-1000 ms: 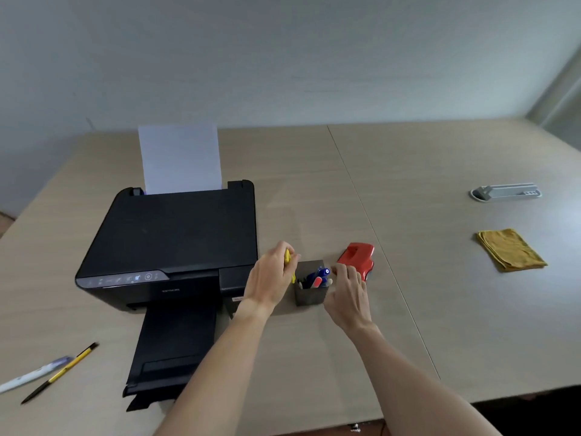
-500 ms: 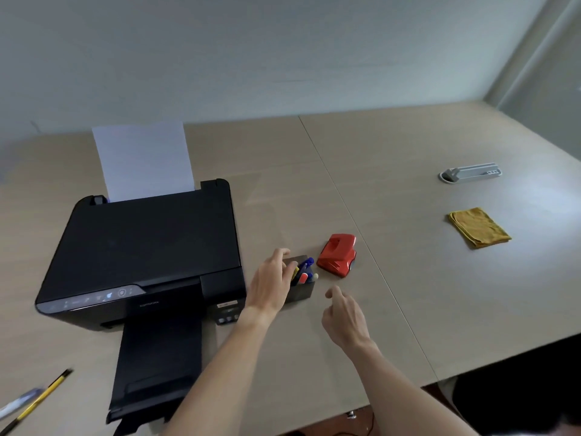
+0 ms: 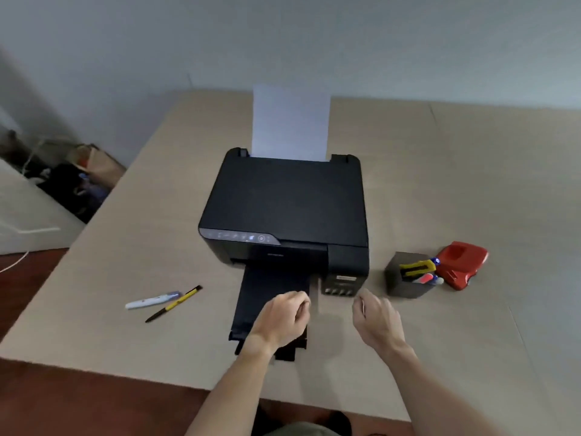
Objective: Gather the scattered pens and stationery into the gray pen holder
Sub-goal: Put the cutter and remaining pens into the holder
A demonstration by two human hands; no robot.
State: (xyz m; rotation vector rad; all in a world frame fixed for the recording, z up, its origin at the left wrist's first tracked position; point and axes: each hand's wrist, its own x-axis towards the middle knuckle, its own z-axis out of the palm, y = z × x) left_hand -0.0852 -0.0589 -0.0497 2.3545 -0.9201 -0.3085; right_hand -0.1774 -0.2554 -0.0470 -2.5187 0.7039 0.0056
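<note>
The gray pen holder stands on the table right of the printer, holding a yellow cutter and several pens. A white pen and a yellow-and-black pen lie side by side on the table left of the printer's tray. My left hand hovers over the tray's front end with fingers curled and nothing in it. My right hand hangs just right of the tray, fingers loosely bent, also holding nothing. Both hands are well short of the holder and the two loose pens.
A black printer with a white sheet upright in its feeder fills the table's middle; its output tray extends toward me. A red hole punch sits right of the holder. Bags lie on the floor at left.
The view has swung left. My left hand let go of the yellow cutter, now in the holder, and both hands pulled back toward me and leftward to the printer's tray.
</note>
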